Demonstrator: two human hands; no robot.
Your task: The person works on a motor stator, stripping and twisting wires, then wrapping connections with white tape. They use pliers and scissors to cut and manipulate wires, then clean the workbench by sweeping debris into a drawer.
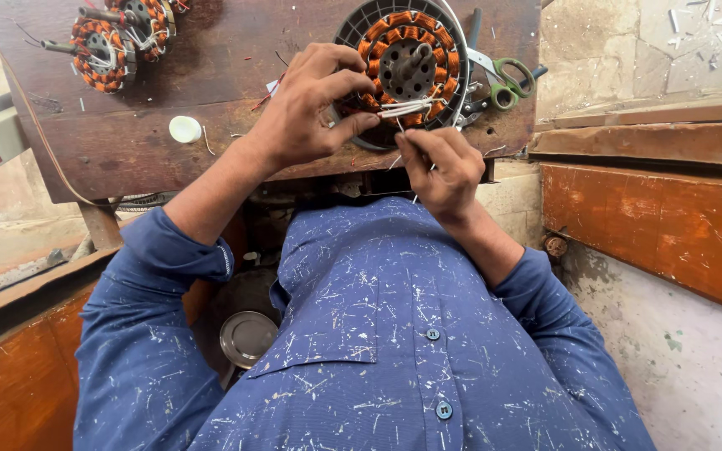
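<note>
Stator (pixel 409 71), wound in copper, lies at the bench's (pixel 127 150) near edge. Its white leads (pixel 407 108) are pinched by the left hand (pixel 307 108) and the right hand (pixel 440 171). Scissors (pixel 503 79) lie just right.

Worktop (pixel 169 159): dark brown wood, worn, scratched, matt. Motor stator (pixel 411 71) under the left hand (pixel 307 117): glossy orange copper windings round a dull grey metal core, seated in a grey plastic-looking ribbed housing. White leads (pixel 407 108) between both hands: smooth insulated sleeving. Just beyond the right hand (pixel 440 171), scissors (pixel 503 79): bright metal blades, green plastic handles. Left of the left hand, a small white disc (pixel 185 129), smooth, matt. Shirt (pixel 378 334): blue woven cloth, flecked with white. Below it, a shiny metal lid (pixel 246 336).
</note>
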